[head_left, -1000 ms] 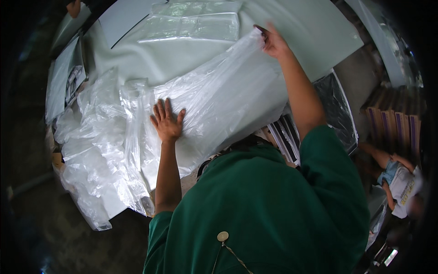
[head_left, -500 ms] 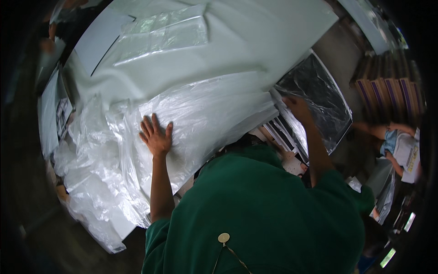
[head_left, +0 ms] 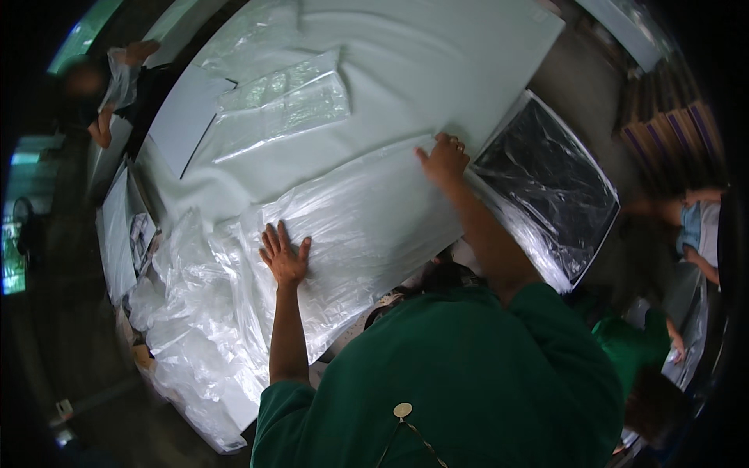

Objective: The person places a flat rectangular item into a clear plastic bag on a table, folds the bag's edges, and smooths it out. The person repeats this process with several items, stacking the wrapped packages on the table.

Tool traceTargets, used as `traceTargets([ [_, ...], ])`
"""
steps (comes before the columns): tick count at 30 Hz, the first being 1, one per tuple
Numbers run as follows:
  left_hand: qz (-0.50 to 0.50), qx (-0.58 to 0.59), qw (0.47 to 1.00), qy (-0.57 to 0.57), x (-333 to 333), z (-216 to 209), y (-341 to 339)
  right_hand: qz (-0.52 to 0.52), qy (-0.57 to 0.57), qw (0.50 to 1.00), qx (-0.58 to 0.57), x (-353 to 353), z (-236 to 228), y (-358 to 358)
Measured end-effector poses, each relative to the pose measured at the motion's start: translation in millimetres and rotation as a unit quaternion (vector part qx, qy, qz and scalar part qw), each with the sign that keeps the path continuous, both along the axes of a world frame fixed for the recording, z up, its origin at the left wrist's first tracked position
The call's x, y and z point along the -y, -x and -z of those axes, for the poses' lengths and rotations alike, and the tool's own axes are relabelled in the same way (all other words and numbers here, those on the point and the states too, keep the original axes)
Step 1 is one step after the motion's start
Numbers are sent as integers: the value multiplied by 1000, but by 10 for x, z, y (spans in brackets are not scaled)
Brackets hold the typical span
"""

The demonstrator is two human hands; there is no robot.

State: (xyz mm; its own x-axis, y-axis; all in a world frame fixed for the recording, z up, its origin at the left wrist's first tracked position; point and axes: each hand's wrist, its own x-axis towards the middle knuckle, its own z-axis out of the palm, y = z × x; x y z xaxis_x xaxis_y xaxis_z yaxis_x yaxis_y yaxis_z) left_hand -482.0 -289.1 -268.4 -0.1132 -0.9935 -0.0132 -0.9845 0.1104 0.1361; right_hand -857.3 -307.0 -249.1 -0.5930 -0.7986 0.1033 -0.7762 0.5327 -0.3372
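A wide translucent plastic sheet or bag (head_left: 359, 210) lies across the pale cloth-covered table in front of me. My left hand (head_left: 285, 259) rests flat on it, fingers spread, toward its left part. At the sheet's far right corner is my right hand (head_left: 445, 160), palm down, with the thumb apart from the bent fingers and a ring on one finger. A dark panel in clear wrap (head_left: 546, 187) lies just right of my right forearm, with a shiny silvery strip along its near left side. What lies under the sheet's near edge is mostly hidden.
Crumpled clear plastic (head_left: 207, 304) heaps at the left. Farther off lie a folded clear bag (head_left: 289, 101) and a grey board (head_left: 183, 117) on the pale table cover (head_left: 421, 70). Stacked brown cartons (head_left: 675, 140) stand at the right. Other people (head_left: 117, 93) work around the table.
My right hand has moved left and away from me, from the dark panel's silvery edge to the plastic sheet's far right corner. My left hand stays flat on the sheet. The whole view has shifted slightly.
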Motion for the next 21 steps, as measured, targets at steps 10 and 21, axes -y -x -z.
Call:
traceTargets([
  [10, -62, -53, 995, 56, 55, -75, -232, -313, 275, 887, 199, 1476, -375, -394],
  [21, -38, 31, 999, 23, 217, -57, 64, -650, 14, 757, 71, -185, -61, -1209],
])
